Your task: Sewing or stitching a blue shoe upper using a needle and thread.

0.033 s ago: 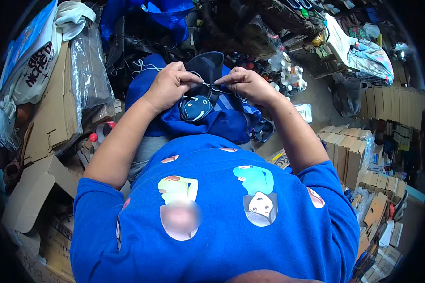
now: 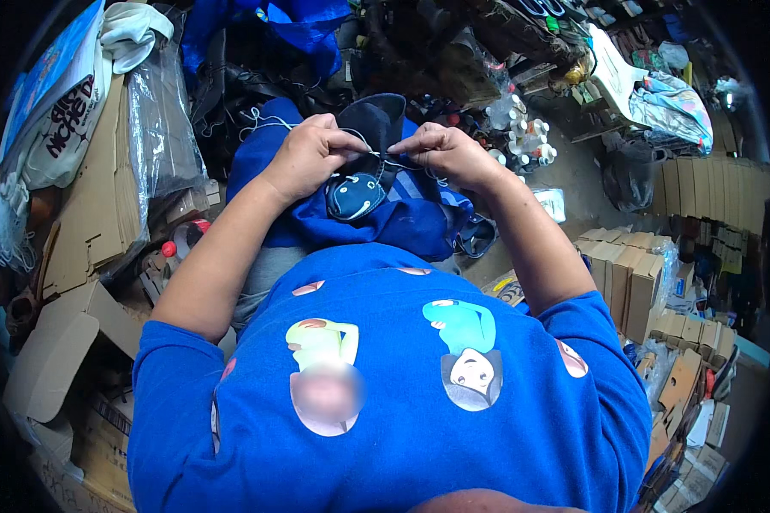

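Head view: white cord (image 2: 373, 153) is pinched in left hand (image 2: 321, 152) and right hand (image 2: 441, 154) at upper centre, above a blue piece (image 2: 355, 197). Snags could be caused by loose loops (image 2: 254, 114) at upper left, or grip lost through uneven pulling.

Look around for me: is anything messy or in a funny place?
Yes, a bit. At the lower left, a cardboard box sits askew with a flap sticking out, and beyond the right hand, white bottles are jumbled together. That looks untidy. I can't see anything clearly spilled or broken.
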`<state>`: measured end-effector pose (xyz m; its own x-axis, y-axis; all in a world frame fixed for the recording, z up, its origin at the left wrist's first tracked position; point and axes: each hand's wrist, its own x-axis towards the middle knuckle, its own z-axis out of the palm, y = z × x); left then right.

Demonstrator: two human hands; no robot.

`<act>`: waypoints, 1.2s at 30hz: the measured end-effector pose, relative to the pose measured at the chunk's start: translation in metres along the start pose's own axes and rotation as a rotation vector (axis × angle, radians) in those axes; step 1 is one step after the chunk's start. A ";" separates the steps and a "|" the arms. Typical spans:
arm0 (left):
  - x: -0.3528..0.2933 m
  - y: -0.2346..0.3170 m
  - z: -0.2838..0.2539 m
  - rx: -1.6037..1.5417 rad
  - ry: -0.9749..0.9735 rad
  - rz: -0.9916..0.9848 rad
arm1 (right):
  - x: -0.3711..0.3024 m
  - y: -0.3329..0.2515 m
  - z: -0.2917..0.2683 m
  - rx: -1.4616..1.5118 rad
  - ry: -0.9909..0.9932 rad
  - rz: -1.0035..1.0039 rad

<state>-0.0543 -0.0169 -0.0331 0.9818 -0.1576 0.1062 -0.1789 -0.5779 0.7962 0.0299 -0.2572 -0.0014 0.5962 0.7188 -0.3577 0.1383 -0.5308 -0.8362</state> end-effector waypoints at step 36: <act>0.008 -0.003 0.024 -0.572 -0.078 -0.343 | 0.000 0.001 0.025 0.364 0.115 0.068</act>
<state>-0.0474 -0.0359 -0.0485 0.9657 -0.1103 -0.2350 0.2253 -0.0931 0.9698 0.0105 -0.2472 -0.0127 0.6817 0.6219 -0.3854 -0.1814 -0.3666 -0.9125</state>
